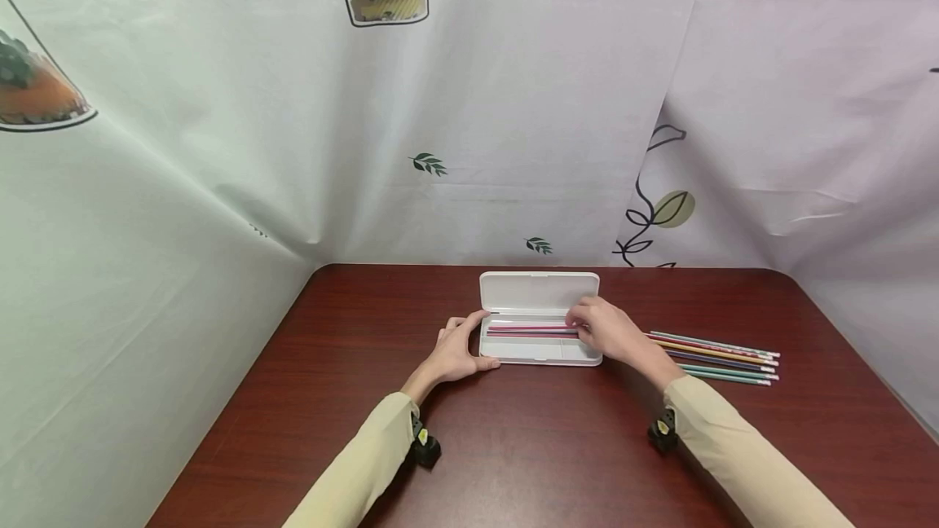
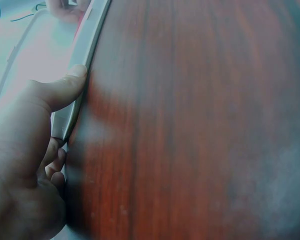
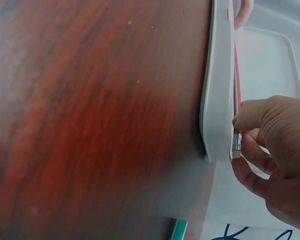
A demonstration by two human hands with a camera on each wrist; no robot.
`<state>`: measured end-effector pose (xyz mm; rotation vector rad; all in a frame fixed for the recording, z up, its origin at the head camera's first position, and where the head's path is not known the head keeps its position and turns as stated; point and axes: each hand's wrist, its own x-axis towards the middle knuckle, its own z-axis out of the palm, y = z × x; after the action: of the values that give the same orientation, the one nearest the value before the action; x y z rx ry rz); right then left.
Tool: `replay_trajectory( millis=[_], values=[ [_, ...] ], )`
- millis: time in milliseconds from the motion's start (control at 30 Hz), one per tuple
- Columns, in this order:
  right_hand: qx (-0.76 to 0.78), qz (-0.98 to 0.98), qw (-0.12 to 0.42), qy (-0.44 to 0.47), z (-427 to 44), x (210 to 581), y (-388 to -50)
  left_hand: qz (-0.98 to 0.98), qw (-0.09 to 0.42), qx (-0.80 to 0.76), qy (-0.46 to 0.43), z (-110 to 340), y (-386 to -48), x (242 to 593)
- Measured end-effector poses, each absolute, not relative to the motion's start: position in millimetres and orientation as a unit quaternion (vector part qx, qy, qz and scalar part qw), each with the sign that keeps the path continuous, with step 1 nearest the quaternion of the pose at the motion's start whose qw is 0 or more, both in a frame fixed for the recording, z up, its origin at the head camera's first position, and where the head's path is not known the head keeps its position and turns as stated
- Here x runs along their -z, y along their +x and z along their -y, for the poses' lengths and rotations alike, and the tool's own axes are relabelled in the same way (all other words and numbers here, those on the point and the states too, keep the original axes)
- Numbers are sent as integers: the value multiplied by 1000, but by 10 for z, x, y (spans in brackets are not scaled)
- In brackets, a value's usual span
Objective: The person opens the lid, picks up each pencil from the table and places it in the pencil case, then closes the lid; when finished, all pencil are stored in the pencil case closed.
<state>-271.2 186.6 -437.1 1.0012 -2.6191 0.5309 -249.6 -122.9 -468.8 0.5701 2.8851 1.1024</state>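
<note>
The pencils (image 1: 528, 328) in the white case (image 1: 539, 362) can be expected to be light and stiff; the smooth barrels would probably roll or slip if only brushed, and the tips might get snapped by a knock, so a pinch near the eraser looks like the best bet; that's roughly what's shown, with one eraser end (image 3: 236, 154) pinched by the thumb and fingers of the right hand (image 1: 607, 331) at the tray's 3 o'clock end; whether it belongs to the pink one can't be told for sure. The case itself is judged to be thin, rigid plastic, easily skidded on the glossy table (image 1: 513, 446); it's best steadied by an end, and its 9 o'clock end is gripped by the left hand (image 1: 455, 357), thumb on the 6 o'clock wall, other fingers set around the end.

Looks-wise, the plain lid (image 1: 539, 292) is propped open at 12 o'clock; the tray is split lengthwise, and a pink pencil and a duller purplish one are laid along it; more loose pencils (image 1: 715, 351) are fanned out at 3 o'clock from the case, in teal, red, yellow and dark blue, white erasers pointed to about 3 o'clock.
</note>
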Motion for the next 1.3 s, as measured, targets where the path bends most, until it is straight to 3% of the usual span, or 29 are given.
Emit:
replay_trajectory(
  millis=[567,933,1300],
  values=[
    [-180,923,132,314,-1935,4370,-2689,-918,-5,-348,191,1208,-2501,4713],
    [-181,912,197,311,-2676,4273,-2370,-918,-2,-349,189,1217,-2503,4684],
    [-179,910,211,308,-3363,4337,-1963,-918,3,-350,185,1228,-2506,4694]
  ],
)
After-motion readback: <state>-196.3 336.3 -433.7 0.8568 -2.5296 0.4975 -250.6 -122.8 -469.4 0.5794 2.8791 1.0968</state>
